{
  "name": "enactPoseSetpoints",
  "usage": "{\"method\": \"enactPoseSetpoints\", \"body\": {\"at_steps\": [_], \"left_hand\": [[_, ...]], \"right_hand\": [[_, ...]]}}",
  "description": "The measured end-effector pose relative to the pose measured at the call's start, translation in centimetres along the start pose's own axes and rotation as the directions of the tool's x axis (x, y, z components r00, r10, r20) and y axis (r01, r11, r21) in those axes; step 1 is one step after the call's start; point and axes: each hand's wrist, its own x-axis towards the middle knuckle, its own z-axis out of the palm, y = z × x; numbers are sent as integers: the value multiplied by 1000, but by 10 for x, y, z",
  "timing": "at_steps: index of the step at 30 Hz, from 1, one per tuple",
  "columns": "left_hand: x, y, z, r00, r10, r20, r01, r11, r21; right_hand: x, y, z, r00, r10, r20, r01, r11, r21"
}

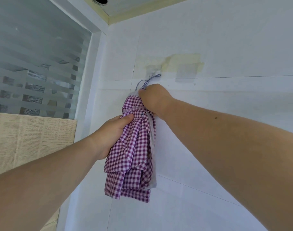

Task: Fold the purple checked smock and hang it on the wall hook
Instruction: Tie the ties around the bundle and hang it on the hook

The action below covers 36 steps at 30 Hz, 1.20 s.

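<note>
Left hand [114,134]: closed around the left edge of the smock [134,152] at about its upper third. The thumb lies across the front of the cloth; the fingers wrap behind it and cannot be seen.

Right hand [153,99]: closed on the top end of the smock, knuckles toward the camera. The fingertips are hidden behind the hand and the cloth.

Smock: purple-and-white checked cloth, folded lengthwise into a narrow bundle of several layers. It hangs vertically against the white tiled wall [225,39], between the two hands. A pale grey edging strip runs down its right side. A small button shows near the left thumb. The lower layers end at uneven heights.

String [150,80]: a thin blue-grey loop rises from the top of the smock, above the right hand, to the hook [153,72]. The hook is a small clear stick-on type on the wall, beside yellowed tape marks [184,61]. Whether the loop is seated over the hook cannot be told.
</note>
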Motion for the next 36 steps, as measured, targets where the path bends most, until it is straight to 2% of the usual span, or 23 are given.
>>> {"method": "enactPoseSetpoints", "body": {"at_steps": [2, 3, 6, 8, 10, 13, 16, 19, 21, 26, 29, 32, 34, 36], "left_hand": [[-2, 0, -1, 1000, -4, -1, 4, 1000, 14], [-3, -2, 0, 1000, 1, 1, -1, 1000, 17], [-2, -2, -1, 1000, 24, -10, -23, 999, 35], [-3, -2, -2, 1000, 9, -8, -9, 998, 56], [-5, -6, -3, 1000, -23, 21, 22, 998, 61], [-11, -12, -5, 991, -98, 92, 95, 995, 37], [-23, -26, -11, 971, -164, 172, 164, 986, 16], [-32, -44, -21, 950, -240, 197, 236, 971, 48], [-35, -50, -23, 952, -242, 185, 233, 970, 69], [-31, -51, -14, 991, -97, 90, 97, 995, 6], [-37, -60, -6, 992, -109, 71, 110, 994, -7], [-37, -62, -6, 995, -89, 36, 90, 996, -25], [-35, -62, -6, 995, -99, 22, 99, 995, -4], [-35, -65, -9, 992, -126, 21, 125, 992, 22]], "right_hand": [[4, 4, 0, 1000, -26, 14, 27, 997, -67], [3, 3, -2, 1000, 7, 13, -5, 996, -84], [4, 3, -7, 997, -72, 1, 72, 994, -86], [-1, 3, -5, 999, -37, 33, 39, 997, -65], [-8, 5, 0, 995, 55, 85, -62, 995, 82], [-23, 7, 9, 988, 50, 148, -85, 966, 242], [-43, 22, 20, 963, 95, 253, -208, 861, 465], [-60, 45, 31, 889, 102, 446, -320, 835, 447], [-62, 51, 35, 859, 70, 507, -333, 828, 451], [-61, 47, 40, 945, 76, 318, -255, 779, 572], [-64, 48, 48, 945, 63, 322, -205, 880, 429], [-63, 49, 48, 949, 52, 313, -187, 888, 420], [-64, 47, 48, 957, 41, 288, -143, 928, 343], [-66, 44, 47, 945, 47, 324, -143, 949, 279]]}}
